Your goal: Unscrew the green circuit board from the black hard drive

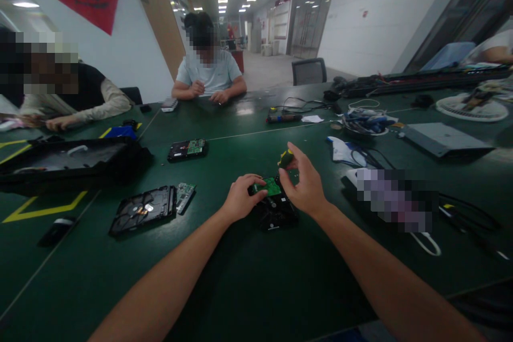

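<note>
A black hard drive [276, 215] lies flat on the green table in front of me, its green circuit board [273, 186] facing up. My left hand [244, 196] grips the drive's left side, with the thumb and fingers at the edge of the board. Above the far right corner of the drive, my right hand [302, 181] pinches the yellow and black handle of a screwdriver [285, 158]. The tool's tip is too small to make out. Left of my hands rest another hard drive [142, 209] and a loose circuit board [185, 197].
Farther off lies a third drive [186, 149]. A black tray [68, 163] stands at left. Rightward are a blurred-out phone-like object [393, 200], cables [468, 214], a grey metal box [447, 139] and a bowl of wires [366, 122]. Two people sit across the table, at far side and left.
</note>
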Action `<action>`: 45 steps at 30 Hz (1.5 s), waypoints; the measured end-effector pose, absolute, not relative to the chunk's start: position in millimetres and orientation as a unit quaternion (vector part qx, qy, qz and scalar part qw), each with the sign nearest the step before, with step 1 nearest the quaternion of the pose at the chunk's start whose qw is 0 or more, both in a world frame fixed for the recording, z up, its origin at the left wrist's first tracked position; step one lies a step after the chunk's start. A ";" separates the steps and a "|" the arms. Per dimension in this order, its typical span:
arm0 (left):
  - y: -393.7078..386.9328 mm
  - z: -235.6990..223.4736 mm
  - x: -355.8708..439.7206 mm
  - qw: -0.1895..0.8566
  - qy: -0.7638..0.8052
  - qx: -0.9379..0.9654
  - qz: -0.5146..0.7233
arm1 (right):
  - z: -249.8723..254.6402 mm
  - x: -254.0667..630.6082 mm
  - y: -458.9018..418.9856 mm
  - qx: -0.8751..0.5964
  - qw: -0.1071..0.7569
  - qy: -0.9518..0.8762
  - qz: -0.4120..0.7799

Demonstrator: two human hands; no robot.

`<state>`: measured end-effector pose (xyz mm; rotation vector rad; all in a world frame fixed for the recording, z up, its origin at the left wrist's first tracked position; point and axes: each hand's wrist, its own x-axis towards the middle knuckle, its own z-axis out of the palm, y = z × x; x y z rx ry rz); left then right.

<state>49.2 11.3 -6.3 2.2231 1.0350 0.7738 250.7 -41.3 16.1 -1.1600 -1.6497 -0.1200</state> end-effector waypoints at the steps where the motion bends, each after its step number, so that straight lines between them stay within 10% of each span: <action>1: 11.4 -6.7 48.9 0.281 0.386 0.830 0.288 | 15.6 250.7 -41.1 -0.486 0.533 -0.691 -0.044; 45: 12.8 -8.4 47.0 0.281 0.374 0.836 0.285 | 29.4 252.7 -47.0 -0.486 0.584 -0.632 -0.151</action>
